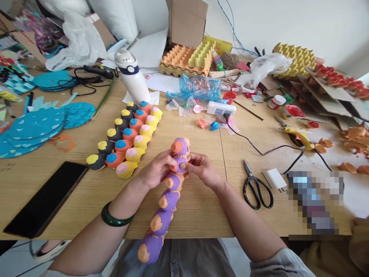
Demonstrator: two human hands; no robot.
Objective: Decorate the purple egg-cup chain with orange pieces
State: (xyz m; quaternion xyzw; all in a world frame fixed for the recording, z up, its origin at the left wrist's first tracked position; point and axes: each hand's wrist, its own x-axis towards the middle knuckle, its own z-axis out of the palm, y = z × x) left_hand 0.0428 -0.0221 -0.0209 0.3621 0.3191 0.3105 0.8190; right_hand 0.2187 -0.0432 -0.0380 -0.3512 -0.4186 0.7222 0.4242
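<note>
Work at a desk point(201, 215), with places given relative to the white power strip point(213, 108). On the near side of the power strip and slightly to its left, a purple strip point(169, 200) of six domes slants toward the person, its lower end reaching past the desk's edge. The two domes at its far end bear orange-red on their tips; the other four show pale orange there. The left hand point(155, 169) pinches the strip at the second dome, thumb and forefinger at the orange-red patch. The right hand point(203, 169) grips the same dome from the other side, thumb laid on the purple; its remaining fingers are partly hidden behind the strip.

Left of the power strip, side by side, lie a black strip point(115, 134) with yellow tips, an orange strip point(129, 134) with blue tips and a yellow strip point(141, 141) with pink tips. Just on the near side of the power strip are an orange lump point(201, 123) and a blue lump point(215, 125). To its right, nearer the person, are scissors point(251, 177) and a white adapter point(273, 179); farther right is a yellow glue gun point(298, 136). Behind it lies a blue plastic bag point(198, 88).
</note>
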